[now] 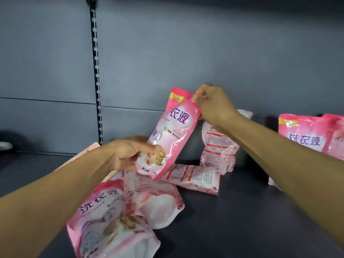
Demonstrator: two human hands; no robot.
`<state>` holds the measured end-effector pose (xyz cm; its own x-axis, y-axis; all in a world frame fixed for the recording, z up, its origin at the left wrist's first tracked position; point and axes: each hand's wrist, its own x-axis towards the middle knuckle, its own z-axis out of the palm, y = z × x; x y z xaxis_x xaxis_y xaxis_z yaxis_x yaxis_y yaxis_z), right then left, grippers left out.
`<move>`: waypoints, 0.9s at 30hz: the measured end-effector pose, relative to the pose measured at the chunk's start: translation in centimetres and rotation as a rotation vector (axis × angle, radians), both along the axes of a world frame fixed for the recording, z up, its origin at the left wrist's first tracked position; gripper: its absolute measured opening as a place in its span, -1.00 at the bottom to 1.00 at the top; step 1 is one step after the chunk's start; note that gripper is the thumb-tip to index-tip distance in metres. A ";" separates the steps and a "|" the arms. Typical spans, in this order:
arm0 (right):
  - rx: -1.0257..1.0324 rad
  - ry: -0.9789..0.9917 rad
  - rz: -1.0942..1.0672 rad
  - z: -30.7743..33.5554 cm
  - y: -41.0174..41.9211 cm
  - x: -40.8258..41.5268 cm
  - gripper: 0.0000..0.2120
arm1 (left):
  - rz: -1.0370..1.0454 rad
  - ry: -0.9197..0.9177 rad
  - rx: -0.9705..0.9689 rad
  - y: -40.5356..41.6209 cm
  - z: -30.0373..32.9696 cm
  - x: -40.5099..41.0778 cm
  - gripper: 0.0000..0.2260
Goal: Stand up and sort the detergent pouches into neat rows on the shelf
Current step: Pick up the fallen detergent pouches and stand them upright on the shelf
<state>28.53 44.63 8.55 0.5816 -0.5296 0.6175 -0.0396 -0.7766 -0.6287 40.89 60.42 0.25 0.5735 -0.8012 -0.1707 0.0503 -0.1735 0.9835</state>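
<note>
Both hands hold one pink pouch (pixel 171 135) tilted above the shelf (pixel 232 211): right hand (pixel 212 105) pinches its top, left hand (pixel 130 153) grips its bottom.

Pink pouch (pixel 173 135) with purple lettering and yellow corner tag, pink-and-white fallen pouches (pixel 130 202), possibly floral print, dark grey shelf (pixel 232 229)

Grey back panel (pixel 186 53) with a slotted upright (pixel 95 71) (black, left of centre).
</note>
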 end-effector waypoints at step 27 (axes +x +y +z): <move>-0.093 0.066 -0.503 -2.4 -16.7 -25.4 -0.80 | 0.113 -0.221 -0.289 -24.4 2.0 -23.0 -0.89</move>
<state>3.11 27.97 6.13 0.3079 -0.6981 0.6464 -0.4599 -0.7039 -0.5412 17.85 36.01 2.25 0.6588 -0.7277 0.1908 -0.1655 0.1072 0.9804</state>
